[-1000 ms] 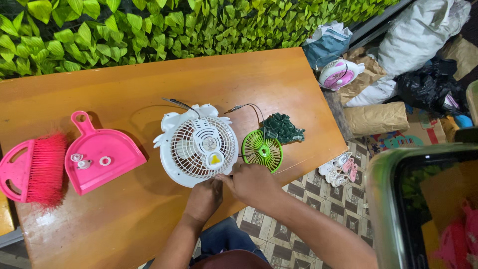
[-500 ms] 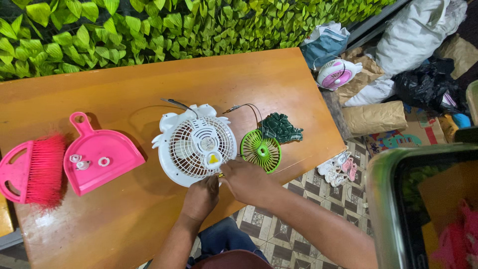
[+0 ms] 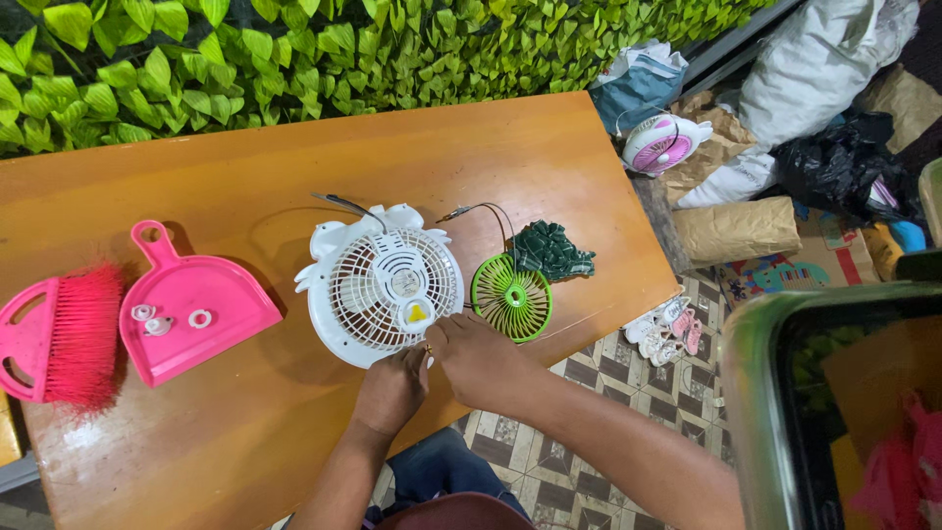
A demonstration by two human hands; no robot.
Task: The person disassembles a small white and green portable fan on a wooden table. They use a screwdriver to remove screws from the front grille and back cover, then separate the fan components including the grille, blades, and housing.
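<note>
A white fan (image 3: 383, 285) lies flat, grille up, near the front edge of the orange wooden tabletop (image 3: 245, 167), with a small yellow piece showing low on its grille. Both hands meet at the fan's near rim: the left hand (image 3: 391, 391) comes up from below with its fingers bunched at the edge, and the right hand (image 3: 478, 355) lies just beside it, fingers curled in toward the same spot. Something small and dark sits between the fingertips there, but it is too tiny for me to say what it is or which hand pinches it; neither hand is spread loose. Just to the right of the white fan, almost touching the right hand, rests a smaller green fan grille (image 3: 511, 297), with a thin wire arcing over it toward a dark green crumpled bundle (image 3: 551, 249) behind. Another wire pokes out from the top of the white fan. Well apart on the left lies a pink dustpan (image 3: 211, 324) holding a few small white ring-shaped parts (image 3: 157, 319), and beside it a pink brush (image 3: 64, 339) at the tabletop's end. A hedge of green leaves (image 3: 294, 49) backs the tabletop. On the floor to the right are sacks and bags, with a pink and white fan (image 3: 659, 143) lying among them.
</note>
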